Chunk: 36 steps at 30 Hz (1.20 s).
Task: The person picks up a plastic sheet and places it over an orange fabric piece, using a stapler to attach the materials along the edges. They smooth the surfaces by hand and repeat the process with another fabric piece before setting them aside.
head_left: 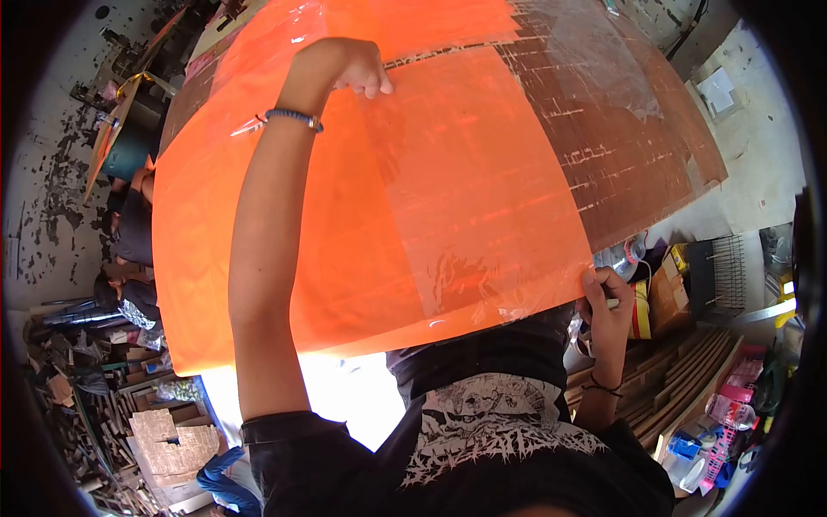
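Note:
A translucent orange sheet [336, 258] covers the near part of a brown board [620, 172], its front edge by my torso. My left hand [360, 71] reaches across to the sheet's far part, fingers curled down and together; whatever they hold, if anything, is hidden. At the sheet's near right corner my right hand [606, 297] is closed, thumb and fingers pinching the edge. A small pale object [612, 303] sticks out between its fingers. A lighter clear film [482, 198] overlaps the sheet's right half. More orange sheet [413, 26] lies beyond a brown strip.
Wood scraps [95, 422] pile up at lower left. People in dark clothes [133, 228] are at the left, one blue sleeve [228, 478] lower down. Wooden strips [698, 370], a wire rack [729, 271] and a pink basket [719, 457] stand at the right.

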Available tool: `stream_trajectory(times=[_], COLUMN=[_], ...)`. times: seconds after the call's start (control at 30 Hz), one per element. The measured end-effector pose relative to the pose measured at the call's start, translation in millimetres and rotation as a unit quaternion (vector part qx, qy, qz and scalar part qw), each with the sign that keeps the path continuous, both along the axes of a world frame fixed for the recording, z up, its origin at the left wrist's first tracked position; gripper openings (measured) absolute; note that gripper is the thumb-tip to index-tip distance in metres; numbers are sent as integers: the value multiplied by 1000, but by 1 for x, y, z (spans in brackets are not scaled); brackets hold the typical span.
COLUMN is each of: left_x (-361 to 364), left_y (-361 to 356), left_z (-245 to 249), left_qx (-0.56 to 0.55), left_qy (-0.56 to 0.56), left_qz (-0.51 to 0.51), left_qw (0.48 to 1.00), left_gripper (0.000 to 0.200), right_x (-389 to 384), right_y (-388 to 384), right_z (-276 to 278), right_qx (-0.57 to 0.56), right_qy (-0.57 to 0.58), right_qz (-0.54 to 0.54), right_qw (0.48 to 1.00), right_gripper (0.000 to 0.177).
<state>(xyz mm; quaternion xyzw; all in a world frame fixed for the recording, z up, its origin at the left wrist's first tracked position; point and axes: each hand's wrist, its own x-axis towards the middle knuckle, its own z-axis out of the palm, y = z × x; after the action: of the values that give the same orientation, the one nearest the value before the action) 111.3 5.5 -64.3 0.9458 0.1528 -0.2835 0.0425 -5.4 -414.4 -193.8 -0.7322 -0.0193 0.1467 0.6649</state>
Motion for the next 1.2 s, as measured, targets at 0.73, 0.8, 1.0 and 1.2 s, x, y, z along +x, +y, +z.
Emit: stream_trajectory(times=[0.73, 0.8, 1.0, 1.2], left_x=[-87, -85, -63, -44], left_y=[-22, -21, -27, -51], left_z=[-95, -95, -66, -42], left_qx=[-48, -34, -86, -98], left_qy=[-475, -473, -386, -365], left_qz=[-23, -37, -19, -110], left_qw=[878, 880, 918, 919], left_gripper=[43, 41, 44, 65], right_x=[6, 14, 67, 79], right_y=[5, 4, 0, 10], right_z=[11, 9, 56, 80], right_qx=[-141, -149, -94, -209], right_qy=[-185, -237, -319, -281], right_qz=[-58, -87, -209, -54], right_qw=[971, 956, 920, 935], right_gripper=[26, 24, 25, 28])
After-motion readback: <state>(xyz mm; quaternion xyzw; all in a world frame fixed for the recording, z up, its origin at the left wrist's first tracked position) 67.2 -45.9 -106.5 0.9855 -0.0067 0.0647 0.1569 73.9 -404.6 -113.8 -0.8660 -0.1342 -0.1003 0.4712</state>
